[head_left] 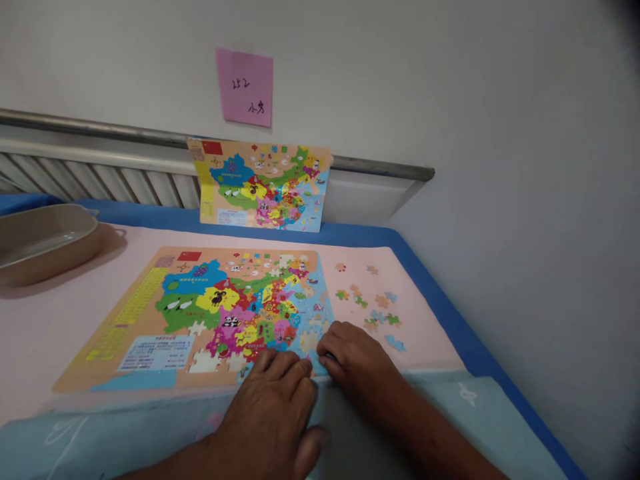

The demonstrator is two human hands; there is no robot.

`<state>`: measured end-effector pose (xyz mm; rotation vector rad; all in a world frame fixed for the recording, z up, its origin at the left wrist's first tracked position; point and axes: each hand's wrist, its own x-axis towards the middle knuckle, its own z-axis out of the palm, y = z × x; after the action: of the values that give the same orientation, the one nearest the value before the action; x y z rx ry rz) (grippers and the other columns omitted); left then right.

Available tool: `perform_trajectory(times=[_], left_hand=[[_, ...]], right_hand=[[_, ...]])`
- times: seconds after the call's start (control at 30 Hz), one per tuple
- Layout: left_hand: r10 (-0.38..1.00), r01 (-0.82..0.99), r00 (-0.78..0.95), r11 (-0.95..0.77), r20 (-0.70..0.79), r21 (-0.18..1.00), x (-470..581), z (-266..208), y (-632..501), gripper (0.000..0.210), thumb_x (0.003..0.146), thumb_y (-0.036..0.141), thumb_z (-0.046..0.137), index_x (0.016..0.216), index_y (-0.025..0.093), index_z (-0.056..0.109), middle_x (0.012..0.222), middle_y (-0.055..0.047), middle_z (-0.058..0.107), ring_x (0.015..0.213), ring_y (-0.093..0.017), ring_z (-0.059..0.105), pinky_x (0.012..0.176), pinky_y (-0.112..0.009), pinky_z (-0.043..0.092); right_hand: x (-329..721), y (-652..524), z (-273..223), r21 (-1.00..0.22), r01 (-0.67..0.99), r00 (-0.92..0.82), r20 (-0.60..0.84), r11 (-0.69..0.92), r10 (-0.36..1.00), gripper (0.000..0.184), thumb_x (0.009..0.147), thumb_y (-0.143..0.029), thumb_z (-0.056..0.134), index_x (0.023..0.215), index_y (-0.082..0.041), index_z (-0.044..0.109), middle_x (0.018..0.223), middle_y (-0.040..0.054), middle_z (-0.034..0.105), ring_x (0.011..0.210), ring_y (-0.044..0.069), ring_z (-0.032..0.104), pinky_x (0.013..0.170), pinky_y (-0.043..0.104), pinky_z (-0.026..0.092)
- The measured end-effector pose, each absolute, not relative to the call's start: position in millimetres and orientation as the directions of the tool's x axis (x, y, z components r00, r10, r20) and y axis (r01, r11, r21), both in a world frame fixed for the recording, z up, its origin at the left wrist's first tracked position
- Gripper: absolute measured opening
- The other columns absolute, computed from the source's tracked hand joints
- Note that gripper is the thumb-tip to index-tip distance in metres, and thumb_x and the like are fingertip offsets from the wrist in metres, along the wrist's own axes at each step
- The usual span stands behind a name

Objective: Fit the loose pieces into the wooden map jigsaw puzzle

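A jigsaw puzzle [220, 307] of a colourful map lies on the pink surface, mostly assembled, with pale gaps along its lower edge, at the upper right and in the blue lower right. My left hand [275, 393] rests flat over the puzzle's lower edge, fingers stretched forward and lightly bent, holding nothing that I can see. At the lower right corner my right hand [353, 360] has its fingers curled down and drawn together against the blue border. Whatever is under those fingertips is hidden. Several loose puzzle pieces [393, 321] are scattered right of the puzzle.
A printed picture of the same map [260, 187] leans upright against a metal rail [385, 167] at the back. On the left stands a beige tray [50, 257]. Pale blue cloth [150, 420] covers the near edge, and a pink note [245, 87] hangs on the wall.
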<state>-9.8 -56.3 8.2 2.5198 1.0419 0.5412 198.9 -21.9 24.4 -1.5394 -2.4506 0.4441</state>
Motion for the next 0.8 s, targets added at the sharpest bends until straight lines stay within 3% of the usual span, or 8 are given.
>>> perform_trajectory(times=[0.33, 0.5, 0.6, 0.67, 0.73, 0.8], left_hand=[[0.711, 0.573, 0.651, -0.69, 0.265, 0.443, -10.1, 6.2, -57.0, 0.03, 0.08, 0.034, 0.078, 0.099, 0.017, 0.063, 0.122, -0.008, 0.071, 0.113, -0.033, 0.062, 0.101, -0.063, 0.047], [0.636, 0.587, 0.636, -0.766, 0.436, 0.262, -10.1, 4.0, -56.6, 0.039, 0.078, 0.049, 0.081, 0.094, 0.019, 0.063, 0.119, -0.005, 0.073, 0.107, -0.028, 0.063, 0.098, -0.05, 0.042], [0.473, 0.516, 0.64, -0.848, 0.605, 0.118, -4.3, -3.2, -57.8, 0.035, 0.092, 0.051, 0.065, 0.082, 0.019, 0.059, 0.107, -0.004, 0.074, 0.097, -0.023, 0.06, 0.091, -0.042, 0.04], [0.361, 0.448, 0.592, -0.89, 0.72, 0.078, 2.0, -8.7, -60.2, 0.031, 0.103, 0.024, 0.048, 0.074, 0.017, 0.056, 0.097, -0.003, 0.074, 0.089, -0.018, 0.057, 0.083, -0.036, 0.041], [0.362, 0.415, 0.532, -0.899, 0.765, 0.136, 7.7, -12.3, -63.0, 0.037, 0.106, 0.014, 0.035, 0.076, 0.017, 0.057, 0.085, 0.001, 0.071, 0.079, -0.014, 0.055, 0.073, -0.031, 0.043], [0.375, 0.39, 0.526, -0.904, 0.763, 0.176, 10.7, -12.5, -65.2, 0.042, 0.109, 0.017, 0.028, 0.077, 0.018, 0.057, 0.08, 0.001, 0.07, 0.073, -0.013, 0.055, 0.066, -0.03, 0.045]], right_hand=[[197.5, -20.4, 21.6, -0.363, 0.839, -0.424, 0.034, 0.406, 0.905, 0.013, 0.091, -0.009, 0.066, 0.082, -0.018, 0.066, 0.087, 0.0023, 0.063, 0.085, 0.018, 0.053, 0.077, 0.032, 0.036], [196.1, -21.3, 21.3, -0.347, 0.844, -0.418, 0.052, 0.409, 0.907, 0.013, 0.092, -0.012, 0.066, 0.082, -0.019, 0.066, 0.087, 0.0024, 0.064, 0.085, 0.019, 0.054, 0.077, 0.033, 0.035], [196.9, -21.8, 20.6, -0.347, 0.841, -0.416, 0.073, 0.414, 0.906, 0.014, 0.092, -0.011, 0.065, 0.081, -0.019, 0.065, 0.087, 0.0021, 0.064, 0.083, 0.018, 0.052, 0.075, 0.033, 0.035], [197.2, -21.9, 19.6, -0.345, 0.84, -0.417, 0.084, 0.419, 0.905, 0.014, 0.092, -0.011, 0.064, 0.081, -0.02, 0.065, 0.086, 0.0021, 0.064, 0.082, 0.018, 0.052, 0.074, 0.033, 0.034], [197.1, -21.7, 18.4, -0.342, 0.839, -0.418, 0.09, 0.422, 0.904, 0.014, 0.091, -0.01, 0.064, 0.081, -0.02, 0.065, 0.086, 0.0024, 0.064, 0.083, 0.019, 0.052, 0.074, 0.033, 0.034], [196.9, -21.3, 17.6, -0.347, 0.836, -0.42, 0.094, 0.425, 0.903, 0.015, 0.092, -0.01, 0.063, 0.08, -0.019, 0.065, 0.085, 0.0028, 0.064, 0.083, 0.019, 0.053, 0.074, 0.033, 0.034]])
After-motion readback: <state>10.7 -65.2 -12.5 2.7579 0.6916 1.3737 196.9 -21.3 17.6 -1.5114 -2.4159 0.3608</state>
